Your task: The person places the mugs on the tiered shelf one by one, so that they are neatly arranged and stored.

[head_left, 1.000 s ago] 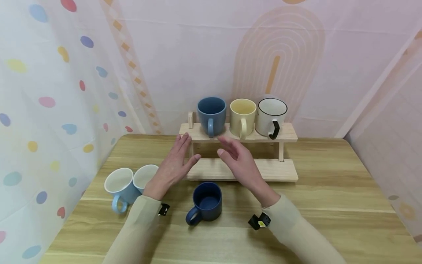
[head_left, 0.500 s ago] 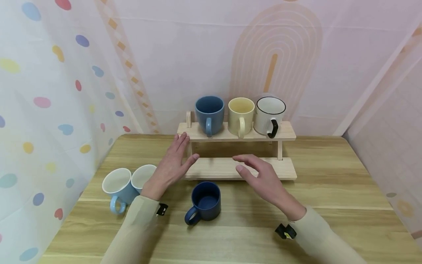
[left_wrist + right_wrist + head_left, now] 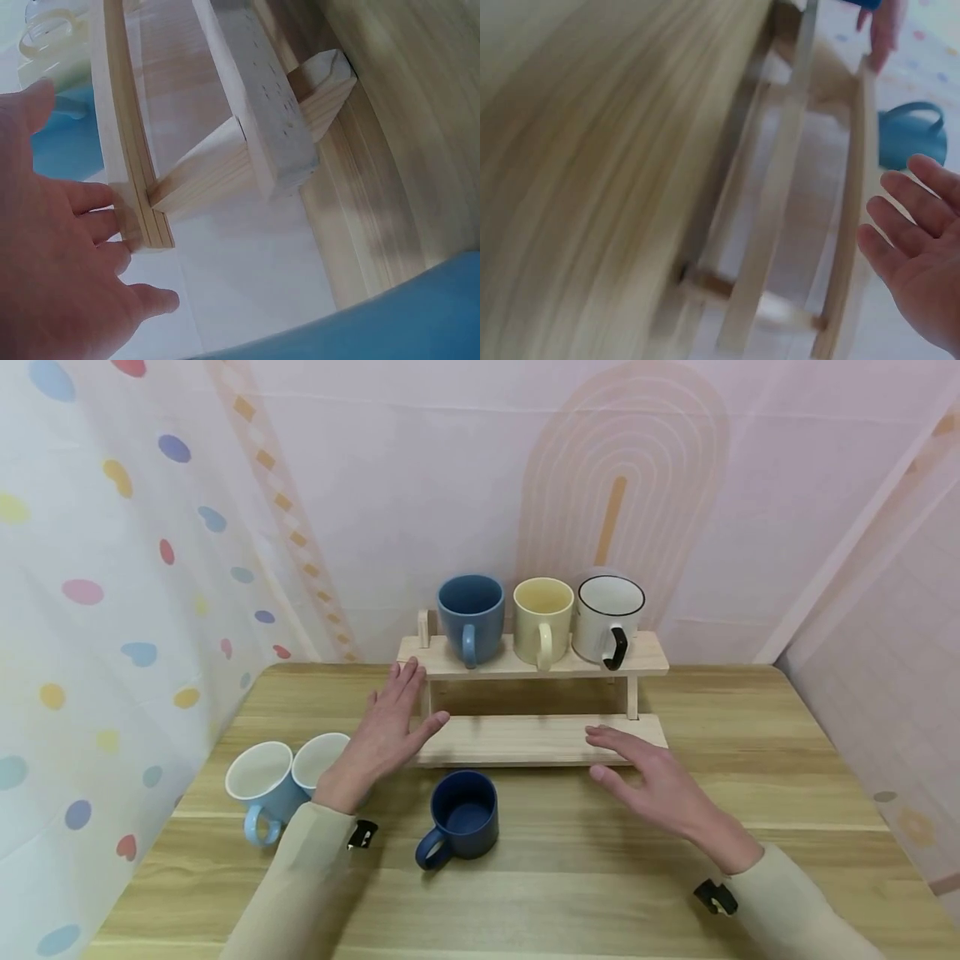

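Observation:
My left hand (image 3: 384,735) reaches to the left end of a two-tier wooden shelf (image 3: 480,739), its fingertips touching the upper board in the left wrist view. Its fingers are spread, the thumb pointing out to the right. My right hand (image 3: 656,781) hovers at the right part of the lower board, fingers nearly straight and holding nothing. A blue mug (image 3: 483,631), a yellow mug (image 3: 534,635) and a white mug (image 3: 596,635) with a black rim and handle stand on the upper board, handles forward. In front of the shelf, a dark navy mug (image 3: 476,827) stands on the table.
Two light blue mugs with white insides stand at the left: the nearer mug (image 3: 276,797) shows whole, while my left forearm partly covers the other mug (image 3: 318,760). A patterned curtain (image 3: 420,485) hangs behind the wooden table (image 3: 570,902).
My right hand has moved right and toward me, from below the blue and yellow mugs to the lower board's right end. My left hand has stayed at the shelf's left end.

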`<state>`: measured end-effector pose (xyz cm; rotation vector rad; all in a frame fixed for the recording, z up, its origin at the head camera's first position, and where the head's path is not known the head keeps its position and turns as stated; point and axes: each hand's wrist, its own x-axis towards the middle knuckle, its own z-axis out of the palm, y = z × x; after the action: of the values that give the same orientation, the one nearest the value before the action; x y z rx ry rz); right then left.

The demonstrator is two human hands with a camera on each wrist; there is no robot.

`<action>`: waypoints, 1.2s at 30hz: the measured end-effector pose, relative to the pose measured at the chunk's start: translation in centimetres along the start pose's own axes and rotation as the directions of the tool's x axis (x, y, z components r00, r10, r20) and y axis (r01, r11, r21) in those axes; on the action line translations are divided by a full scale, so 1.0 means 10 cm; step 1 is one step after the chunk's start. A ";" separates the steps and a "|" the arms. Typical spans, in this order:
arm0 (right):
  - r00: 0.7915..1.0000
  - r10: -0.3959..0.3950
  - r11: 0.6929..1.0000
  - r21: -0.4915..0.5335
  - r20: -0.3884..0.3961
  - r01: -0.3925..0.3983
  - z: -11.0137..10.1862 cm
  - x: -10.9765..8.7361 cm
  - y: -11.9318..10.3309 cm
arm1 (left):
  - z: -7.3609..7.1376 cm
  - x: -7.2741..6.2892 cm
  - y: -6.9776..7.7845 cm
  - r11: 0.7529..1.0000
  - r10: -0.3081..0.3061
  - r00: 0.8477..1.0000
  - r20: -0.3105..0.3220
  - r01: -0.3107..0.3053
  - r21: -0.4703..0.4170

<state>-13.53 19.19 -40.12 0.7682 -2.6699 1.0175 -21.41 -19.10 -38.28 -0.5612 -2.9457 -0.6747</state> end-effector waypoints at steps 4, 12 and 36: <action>0.998 0.050 0.997 -0.055 0.043 -0.048 -0.09 -0.05 0.15 | -0.02 -0.01 0.02 1.000 -0.005 1.000 -0.015 0.005 -0.007; 0.991 0.102 0.978 -0.191 0.092 -0.083 -0.22 -0.13 0.39 | -0.05 -0.11 0.09 0.997 0.029 0.995 -0.090 -0.035 -0.067; 0.972 0.125 0.953 -0.296 0.197 -0.063 -0.24 -0.22 0.59 | 0.01 -0.83 0.07 0.827 0.073 0.997 0.001 -0.060 -0.559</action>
<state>-14.81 25.43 -42.42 0.7301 -2.9723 0.5669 -13.40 -21.29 -39.30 -0.7026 -2.6964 -1.5519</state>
